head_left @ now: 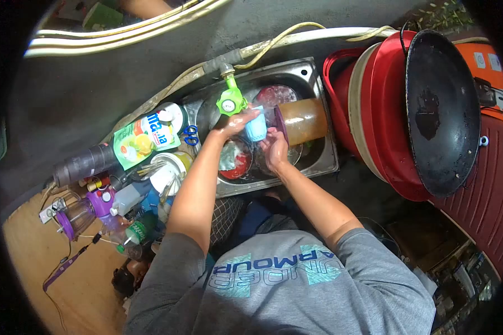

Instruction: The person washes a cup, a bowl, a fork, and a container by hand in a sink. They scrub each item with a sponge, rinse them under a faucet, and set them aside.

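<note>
My left hand (236, 125) is closed around a light blue plastic cup (256, 125), tilted under the green tap (229, 103). My right hand (276, 149) is palm up right beside the cup, with its fingers loosely apart at the cup's lower edge. Both hands are over a steel sink (333, 158). Lying on its side in the sink's right part is a brownish see-through container (304, 120) with a purple rim. Beneath my hands, wet dishes with red on them, including a red and white one (237, 161), sit in the basin.
A black wok (442, 114) leans against red basins (383, 114) right of the sink. On the left stand a green detergent pouch (142, 139), a white tub of utensils (167, 173), a purple-trimmed blender jug (78, 218) and a green bottle (141, 229). Pipes run along the wall.
</note>
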Motion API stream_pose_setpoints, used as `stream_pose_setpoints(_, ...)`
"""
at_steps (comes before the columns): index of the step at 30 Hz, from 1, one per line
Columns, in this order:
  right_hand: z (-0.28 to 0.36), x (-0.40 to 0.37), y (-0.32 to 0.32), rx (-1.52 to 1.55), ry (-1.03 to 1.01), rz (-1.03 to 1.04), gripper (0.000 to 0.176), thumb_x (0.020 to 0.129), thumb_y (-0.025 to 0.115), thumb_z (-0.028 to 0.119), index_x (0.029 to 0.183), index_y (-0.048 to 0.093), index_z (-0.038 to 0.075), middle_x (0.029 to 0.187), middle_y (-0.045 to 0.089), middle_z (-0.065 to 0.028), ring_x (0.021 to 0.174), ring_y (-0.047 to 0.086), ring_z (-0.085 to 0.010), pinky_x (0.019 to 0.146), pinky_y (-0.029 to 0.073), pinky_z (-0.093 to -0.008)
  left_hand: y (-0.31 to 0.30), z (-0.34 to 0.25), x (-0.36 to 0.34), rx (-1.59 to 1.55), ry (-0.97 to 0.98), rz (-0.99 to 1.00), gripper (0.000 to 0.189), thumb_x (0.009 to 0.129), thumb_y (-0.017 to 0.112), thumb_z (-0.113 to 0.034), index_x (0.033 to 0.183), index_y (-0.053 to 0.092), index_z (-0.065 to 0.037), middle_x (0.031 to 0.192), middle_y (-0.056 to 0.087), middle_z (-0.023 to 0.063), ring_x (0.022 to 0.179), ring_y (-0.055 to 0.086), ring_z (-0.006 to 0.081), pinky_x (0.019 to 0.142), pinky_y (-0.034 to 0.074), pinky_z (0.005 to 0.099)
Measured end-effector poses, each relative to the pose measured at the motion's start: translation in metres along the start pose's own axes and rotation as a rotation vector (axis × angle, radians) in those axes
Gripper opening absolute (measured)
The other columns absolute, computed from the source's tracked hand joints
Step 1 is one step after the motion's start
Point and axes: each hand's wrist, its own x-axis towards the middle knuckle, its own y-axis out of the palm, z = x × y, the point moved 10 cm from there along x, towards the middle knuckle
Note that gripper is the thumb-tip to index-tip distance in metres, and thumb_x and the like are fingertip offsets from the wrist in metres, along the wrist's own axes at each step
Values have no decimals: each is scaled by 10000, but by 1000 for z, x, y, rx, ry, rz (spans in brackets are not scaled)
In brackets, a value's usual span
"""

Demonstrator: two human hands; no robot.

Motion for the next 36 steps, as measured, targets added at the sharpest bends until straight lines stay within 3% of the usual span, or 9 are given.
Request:
stream_pose_setpoints(5, -17, 34, 63, -6, 407, 209, 359, 891, 475, 302, 1031, 615, 3, 923, 667, -141, 796, 657, -275, 749, 542, -419, 7, 19, -39, -486, -231, 126, 271, 902, 634, -222, 1068, 635, -7, 987, 649, 32, 932, 589, 130, 872, 450, 286)
stream_pose_setpoints(8, -6, 69, 65, -454, 195, 118, 339, 884, 504, 294, 1004, 631, 4, 904, 672, -139, 751, 662, -280, 703, 539, -442, 8, -6, -64, -608, -279, 124, 216, 898, 632, -184, 1020, 637, -6, 959, 651, 40, 897, 592, 120, 830, 461, 282)
stream_pose_setpoints(14, -1, 88, 103, -1439, -176, 471, 329, 912, 503, 332, 1006, 645, 51, 915, 682, -106, 777, 672, -248, 698, 535, -425, -4, 1, -53, -733, -166, -18, 210, 867, 656, -115, 1047, 622, -11, 965, 648, 58, 899, 606, 144, 829, 470, 289)
stream_pose_setpoints(16, -4, 55, 91, -470, 328, 259, 338, 931, 473, 350, 1044, 641, 79, 927, 686, -85, 791, 669, -235, 735, 533, -408, -20, 1, -39, -624, -70, -197, 251, 850, 678, -103, 1077, 614, -18, 960, 638, 48, 893, 601, 154, 823, 472, 299)
stream_pose_setpoints(19, 15, 18, 101, -106, 379, 279, 326, 930, 485, 359, 1045, 622, 87, 957, 667, -69, 829, 647, -219, 761, 531, -380, -32, 32, -10, -134, -157, -344, 344, 817, 733, -123, 1128, 614, -39, 1016, 641, 40, 927, 595, 155, 834, 479, 322)
stream_pose_setpoints(23, 30, 9, 69, -167, 187, 230, 342, 913, 502, 378, 1072, 606, 93, 938, 657, -43, 822, 637, -199, 765, 520, -357, 2, 15, 10, -287, -69, -217, 301, 806, 756, -169, 1059, 658, -37, 1071, 647, 60, 1000, 591, 157, 870, 472, 326)
stream_pose_setpoints(28, 26, -15, 34, -168, 198, 26, 486, 896, 533, 426, 1269, 454, 125, 1275, 468, -64, 1136, 493, -286, 911, 417, -453, -3, -6, 16, -201, 101, -270, 133, 811, 753, -162, 841, 710, -40, 1018, 662, 85, 1077, 570, 175, 912, 455, 342)
stream_pose_setpoints(32, 20, -26, 12, -184, 178, -15, 580, 914, 506, 440, 1380, 366, 123, 1389, 395, -54, 1097, 491, -274, 907, 408, -428, 15, -31, 7, 133, 388, -75, 106, 815, 745, -150, 833, 712, -51, 902, 660, 39, 1013, 579, 158, 900, 450, 345)
stream_pose_setpoints(36, 27, -44, 9, -191, 137, -10, 662, 944, 454, 439, 1488, 243, 126, 1550, 235, -16, 1109, 469, -252, 924, 392, -407, 5, -12, -1, -188, 72, -198, 327, 811, 750, -156, 1096, 645, -37, 802, 624, 5, 857, 581, 102, 752, 477, 282)
